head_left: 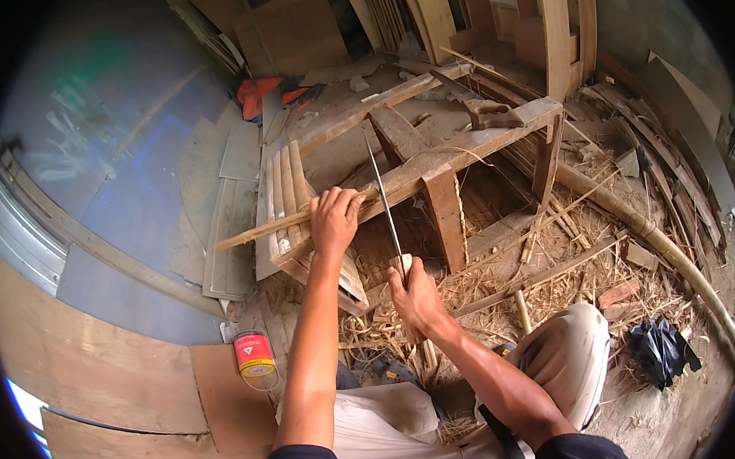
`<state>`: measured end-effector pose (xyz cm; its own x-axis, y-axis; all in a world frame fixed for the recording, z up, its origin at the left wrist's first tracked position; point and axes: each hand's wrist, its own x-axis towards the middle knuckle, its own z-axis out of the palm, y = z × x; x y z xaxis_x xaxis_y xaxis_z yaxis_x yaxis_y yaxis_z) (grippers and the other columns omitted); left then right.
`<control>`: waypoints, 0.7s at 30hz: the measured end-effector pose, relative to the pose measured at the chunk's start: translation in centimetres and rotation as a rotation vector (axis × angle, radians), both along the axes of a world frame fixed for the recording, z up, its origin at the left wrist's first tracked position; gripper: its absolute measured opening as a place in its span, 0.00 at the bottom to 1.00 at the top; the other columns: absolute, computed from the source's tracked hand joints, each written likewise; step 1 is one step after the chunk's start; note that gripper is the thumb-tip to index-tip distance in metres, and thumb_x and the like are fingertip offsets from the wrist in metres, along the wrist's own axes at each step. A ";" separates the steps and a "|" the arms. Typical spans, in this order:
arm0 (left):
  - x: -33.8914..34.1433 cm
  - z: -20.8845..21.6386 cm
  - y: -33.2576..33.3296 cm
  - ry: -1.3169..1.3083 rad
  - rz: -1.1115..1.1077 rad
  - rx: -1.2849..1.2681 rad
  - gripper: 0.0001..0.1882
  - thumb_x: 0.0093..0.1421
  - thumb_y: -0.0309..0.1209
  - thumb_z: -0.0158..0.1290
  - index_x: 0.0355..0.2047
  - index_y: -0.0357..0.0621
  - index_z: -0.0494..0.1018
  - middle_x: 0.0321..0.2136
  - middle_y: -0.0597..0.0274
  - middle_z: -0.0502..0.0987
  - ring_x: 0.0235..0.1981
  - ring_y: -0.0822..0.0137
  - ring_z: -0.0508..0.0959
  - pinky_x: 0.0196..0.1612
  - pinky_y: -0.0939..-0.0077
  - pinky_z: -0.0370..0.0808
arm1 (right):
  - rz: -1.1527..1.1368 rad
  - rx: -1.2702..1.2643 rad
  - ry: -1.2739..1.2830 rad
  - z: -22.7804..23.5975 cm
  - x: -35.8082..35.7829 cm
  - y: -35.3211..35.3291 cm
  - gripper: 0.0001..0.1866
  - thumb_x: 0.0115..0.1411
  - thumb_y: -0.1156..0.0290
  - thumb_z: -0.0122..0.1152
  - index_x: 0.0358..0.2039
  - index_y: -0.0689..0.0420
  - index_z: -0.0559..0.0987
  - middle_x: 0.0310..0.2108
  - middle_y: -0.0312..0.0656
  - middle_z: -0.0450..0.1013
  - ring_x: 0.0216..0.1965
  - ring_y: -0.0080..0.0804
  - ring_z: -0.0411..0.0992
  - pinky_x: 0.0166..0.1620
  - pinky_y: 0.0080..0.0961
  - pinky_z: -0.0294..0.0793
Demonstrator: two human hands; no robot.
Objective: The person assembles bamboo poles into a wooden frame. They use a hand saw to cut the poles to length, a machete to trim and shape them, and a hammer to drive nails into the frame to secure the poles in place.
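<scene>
Trouser knee (565,348): catching soft light
Wooden frame (504,135): dark shadow inside
Lower-left strip (29,407): glaring white
Outer rim: black, straight lines bending

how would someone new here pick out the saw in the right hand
Find the big wooden frame in the middle of the view. At its near side, the left hand holds a thin wooden strip; beside it, the right hand grips the saw. Its slim blade points up and away, whereas the other saw lies at the frame's right end, untouched.

head-worn fisheye view, facing down and forward, near
</scene>
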<state>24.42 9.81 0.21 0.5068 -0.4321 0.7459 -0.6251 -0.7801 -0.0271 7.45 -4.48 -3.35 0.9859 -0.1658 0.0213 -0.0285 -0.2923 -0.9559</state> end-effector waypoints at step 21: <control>-0.1 -0.1 0.0 -0.018 -0.009 -0.032 0.08 0.65 0.38 0.56 0.35 0.49 0.76 0.31 0.65 0.75 0.36 0.59 0.74 0.44 0.64 0.64 | -0.019 0.167 0.029 1.2 -0.8 -0.7 0.18 0.73 0.58 0.45 0.50 0.62 0.65 0.28 0.46 0.73 0.22 0.30 0.71 0.20 0.30 0.73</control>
<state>24.29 9.82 0.12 0.4897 -0.4124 0.7682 -0.6314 -0.7753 -0.0136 6.64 -5.13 -2.13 0.9823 -0.1836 -0.0366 -0.0610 -0.1288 -0.9898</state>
